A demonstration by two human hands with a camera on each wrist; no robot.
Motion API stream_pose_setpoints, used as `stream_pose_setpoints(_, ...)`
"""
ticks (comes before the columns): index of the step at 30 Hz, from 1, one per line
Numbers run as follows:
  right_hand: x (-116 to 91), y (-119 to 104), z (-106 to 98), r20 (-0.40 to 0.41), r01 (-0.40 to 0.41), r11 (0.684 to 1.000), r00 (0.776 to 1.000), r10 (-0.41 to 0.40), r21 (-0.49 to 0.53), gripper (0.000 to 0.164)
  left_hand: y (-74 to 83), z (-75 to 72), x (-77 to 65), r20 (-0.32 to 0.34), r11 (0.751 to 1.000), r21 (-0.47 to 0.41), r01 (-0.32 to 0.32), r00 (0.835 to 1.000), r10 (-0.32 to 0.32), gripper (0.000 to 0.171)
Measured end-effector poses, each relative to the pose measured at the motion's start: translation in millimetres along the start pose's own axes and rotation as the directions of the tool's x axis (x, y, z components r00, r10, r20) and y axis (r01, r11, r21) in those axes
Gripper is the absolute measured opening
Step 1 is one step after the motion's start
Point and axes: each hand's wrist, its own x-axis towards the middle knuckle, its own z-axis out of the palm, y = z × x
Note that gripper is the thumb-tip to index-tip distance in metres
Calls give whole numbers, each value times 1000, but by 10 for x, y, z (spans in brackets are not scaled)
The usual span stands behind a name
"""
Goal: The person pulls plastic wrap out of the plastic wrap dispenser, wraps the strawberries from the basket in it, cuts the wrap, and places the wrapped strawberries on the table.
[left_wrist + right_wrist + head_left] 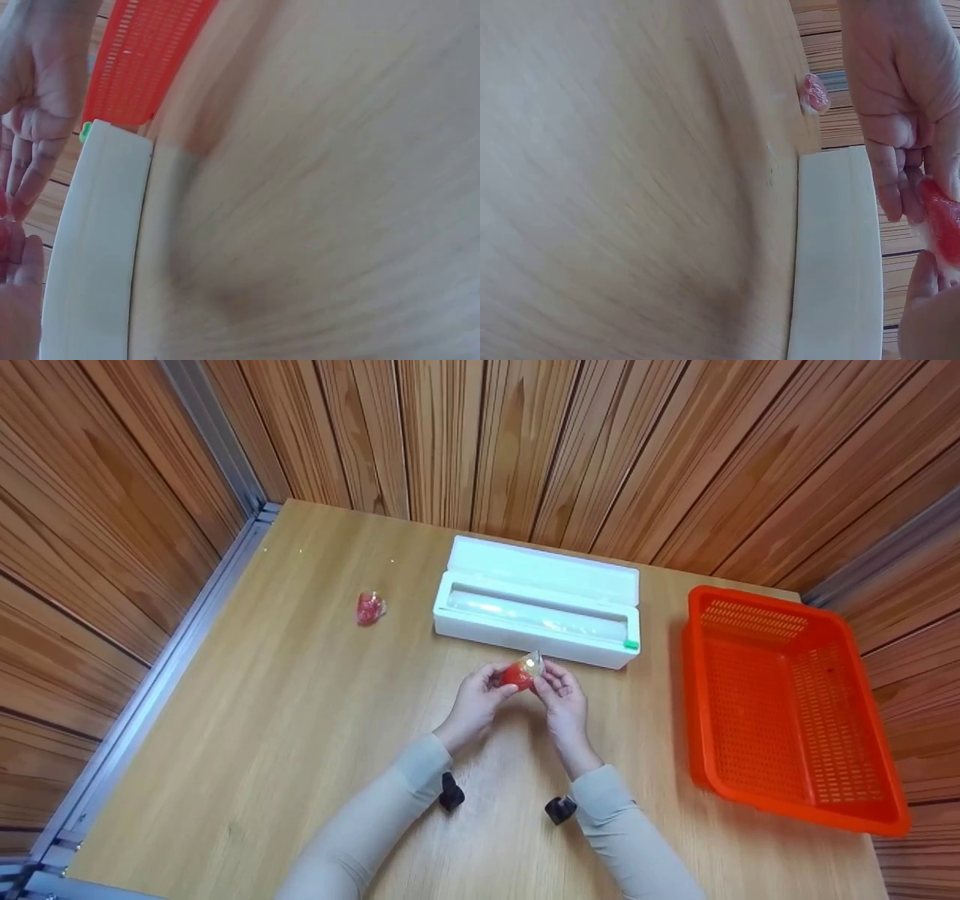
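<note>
In the head view, both hands hold a red and pale-yellow object wrapped in clear film [519,673], just in front of a white box. My left hand [478,701] grips its left side, thumb in front. The fingers of my right hand [564,703] pinch the film at its right end. Seen from the right wrist, the wrapped object [941,221] looks red and shiny under the film; what it is inside I cannot tell. The white box [525,643] stands with its lid raised and a roll of cling film [536,613] inside.
Another red film-wrapped piece [370,608] lies on the table left of the box. An orange-red plastic basket [701,697] stands at the right edge. A green slider [631,645] sits on the box's right front corner. Wood-panelled walls [442,442] enclose the table.
</note>
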Motion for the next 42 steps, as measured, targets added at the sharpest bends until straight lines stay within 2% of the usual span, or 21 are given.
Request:
stream_pose_setpoints(2, 20, 27, 44, -12, -28, 999, 1000, 29, 29, 30, -4, -43, 20, -17, 999, 34, 26, 1000, -25, 34)
stream_pose_setpoints(4, 42, 64, 94, -18, -55, 997, 998, 56, 52, 23, -10, -102, 33, -30, 991, 125, 38, 999, -35, 32)
stream_pose_setpoints(8, 86, 157, 201, -20, -91, 996, 996, 91, 16, 19, -23, -248, 50, -28, 969, 241, 54, 998, -48, 32)
stream_pose_setpoints(13, 134, 258, 431, -33, -98, 990, 995, 95, -104, 27, -52, -432, 71, -27, 976, 206, 67, 998, -62, 54)
stream_pose_setpoints(15, 142, 295, 557, -36, -85, 987, 996, 81, -138, 27, -64, -504, 86, -65, 980, 185, 77, 996, -66, 58)
stream_pose_setpoints(18, 132, 339, 757, -31, -74, 984, 997, 70, -162, 27, -74, -614, 124, -174, 982, 174, 72, 984, -41, 52)
stream_pose_setpoints(21, 119, 381, 931, 12, -109, 984, 994, 112, -143, 32, -78, -739, 171, -279, 981, 183, 63, 960, -9, 48)
stream_pose_setpoints(23, 118, 404, 1025, 68, -152, 981, 985, 161, -120, 36, -74, -830, 194, -322, 981, 186, 52, 947, 11, 45)
stream_pose_setpoints(27, 164, 463, 1165, 222, -234, 968, 943, 248, -90, 43, -70, -1033, 229, -367, 977, 199, 73, 930, 5, 38)
stream_pose_setpoints(29, 209, 499, 1233, 315, -240, 968, 915, 253, -78, 45, -67, -1141, 251, -390, 966, 243, 85, 921, 17, 38)
stream_pose_setpoints(31, 264, 529, 1314, 379, -202, 972, 896, 233, -120, 46, -47, -1250, 280, -404, 952, 290, 99, 914, 28, 39)
stream_pose_setpoints(34, 345, 549, 1455, 437, -78, 963, 880, 187, -257, 50, 9, -1404, 353, -402, 928, 359, 97, 914, 60, 43)
stream_pose_setpoints(36, 398, 547, 1547, 445, 15, 926, 880, 166, -376, 52, 57, -1495, 418, -387, 920, 381, 95, 920, 65, 46)
stream_pose_setpoints(38, 451, 550, 1627, 470, 81, 894, 870, 152, -440, 55, 88, -1572, 491, -372, 921, 379, 88, 926, 65, 46)
stream_pose_setpoints(40, 504, 568, 1681, 496, 126, 867, 855, 152, -482, 57, 102, -1631, 560, -369, 925, 370, 90, 928, 57, 45)
stream_pose_setpoints(42, 553, 596, 1715, 533, 167, 854, 833, 145, -493, 57, 97, -1673, 617, -375, 924, 369, 103, 926, 47, 43)
